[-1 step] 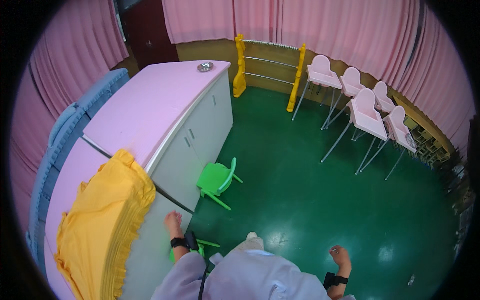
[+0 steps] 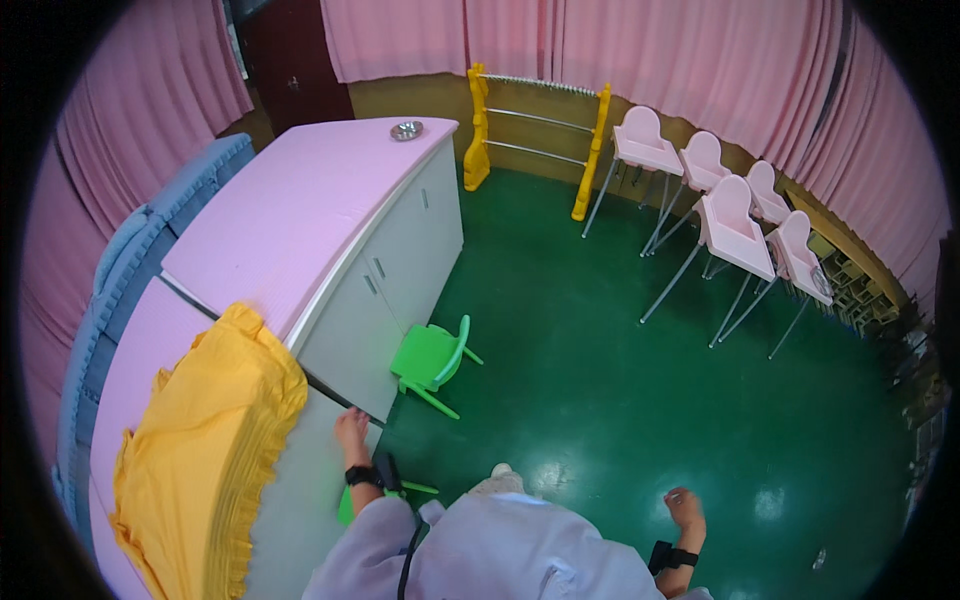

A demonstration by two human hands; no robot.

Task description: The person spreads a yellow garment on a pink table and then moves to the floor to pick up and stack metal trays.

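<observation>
My left hand (image 2: 353, 430) hangs beside the white cabinet front (image 2: 300, 490), its fingers loosely bent with nothing visible in them. To its left, a yellow cloth with gathered, ruffled edges (image 2: 200, 420) lies over the pink-topped counter (image 2: 310, 205). A green child's chair (image 2: 428, 357) stands on the floor ahead of that hand, and part of a second green chair (image 2: 347, 508) shows beneath my left wrist. Out over the green floor at the right is my right hand (image 2: 685, 508), relaxed, fingers half curled, touching nothing.
Several pink high chairs (image 2: 735, 235) stand at the far right. A yellow-ended rack (image 2: 535, 118) is against the back wall under pink curtains (image 2: 650, 45). A metal bowl (image 2: 407, 131) rests at the counter's far end. Blue padded seating (image 2: 75, 370) lines the counter's left side.
My left hand has shifted slightly right and up, bending its fingers a little more. The right hand has moved slightly right. The view has tilted a touch.
</observation>
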